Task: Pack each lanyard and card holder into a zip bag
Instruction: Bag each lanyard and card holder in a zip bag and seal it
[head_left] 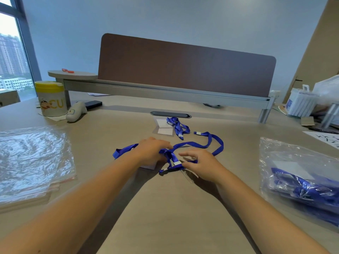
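**Head view: both hands on a blue lanyard at mid-desk**

Head camera, left to right. Stack of empty zip bags (31,162) lies flat at the left edge of the desk (165,208). Behind it, a yellow-lidded wipes tub (50,98) and a pale handheld device (76,111).

Left hand (151,150) sits palm down at centre, fingers curled over the bunched blue lanyard (192,143) and a white card holder (149,165) partly hidden under it; whether it truly grips cannot be told. Lanyard strap trails out left of the hand and loops away to the right.

Right hand (200,163) is just beside, fingers curled, thumb and fingertips pinching the strap near its white clip end.

Farther back, a second lanyard (178,126) lies loose, touching a second card holder (164,127).

Far right, a filled zip bag (300,176) holds a blue lanyard and a card. Behind it, a box of pens (300,103), blurred.
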The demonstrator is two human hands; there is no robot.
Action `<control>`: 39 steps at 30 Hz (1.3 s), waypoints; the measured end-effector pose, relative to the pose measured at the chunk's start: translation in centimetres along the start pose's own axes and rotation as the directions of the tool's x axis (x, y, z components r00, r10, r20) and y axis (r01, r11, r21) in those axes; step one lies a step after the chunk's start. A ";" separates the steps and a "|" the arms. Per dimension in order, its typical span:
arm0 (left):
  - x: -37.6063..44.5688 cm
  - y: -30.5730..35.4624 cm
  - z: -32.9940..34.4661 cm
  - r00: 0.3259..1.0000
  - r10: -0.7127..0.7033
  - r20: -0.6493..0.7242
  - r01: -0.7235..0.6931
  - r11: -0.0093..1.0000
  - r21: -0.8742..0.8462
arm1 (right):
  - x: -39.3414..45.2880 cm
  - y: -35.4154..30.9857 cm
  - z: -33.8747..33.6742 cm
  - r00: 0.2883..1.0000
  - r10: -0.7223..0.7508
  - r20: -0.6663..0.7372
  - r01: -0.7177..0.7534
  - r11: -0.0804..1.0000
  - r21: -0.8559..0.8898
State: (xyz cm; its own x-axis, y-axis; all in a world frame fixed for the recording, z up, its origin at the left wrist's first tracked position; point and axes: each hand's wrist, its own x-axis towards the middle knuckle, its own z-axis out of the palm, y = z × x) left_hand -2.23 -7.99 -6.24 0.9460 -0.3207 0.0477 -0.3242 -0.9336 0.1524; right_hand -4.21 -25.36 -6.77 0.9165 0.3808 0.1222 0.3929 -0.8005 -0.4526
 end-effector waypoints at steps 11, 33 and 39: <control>-0.4 -0.4 -0.9 0.980 -0.105 -0.172 0.023 0.906 -0.423 | 0.0 0.7 -0.8 0.998 0.069 -0.010 -0.069 0.995 -0.075; 0.7 -4.7 -1.0 0.974 -0.203 -0.101 0.107 0.803 -0.586 | 11.7 4.3 -0.8 0.895 0.324 -0.305 -0.320 0.945 0.066; 1.4 -4.6 -1.3 0.973 -0.202 -0.111 0.106 0.820 -0.563 | 11.3 3.7 -0.7 0.957 0.160 -0.241 -0.169 0.985 -0.020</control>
State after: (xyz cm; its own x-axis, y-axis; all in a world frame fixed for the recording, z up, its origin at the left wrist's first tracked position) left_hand 0.60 -3.92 -5.63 0.9864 -0.1061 0.1254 -0.1634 -0.7094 0.6856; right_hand 7.61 -24.31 -6.43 0.9582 0.1253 0.2572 0.2333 -0.8625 -0.4490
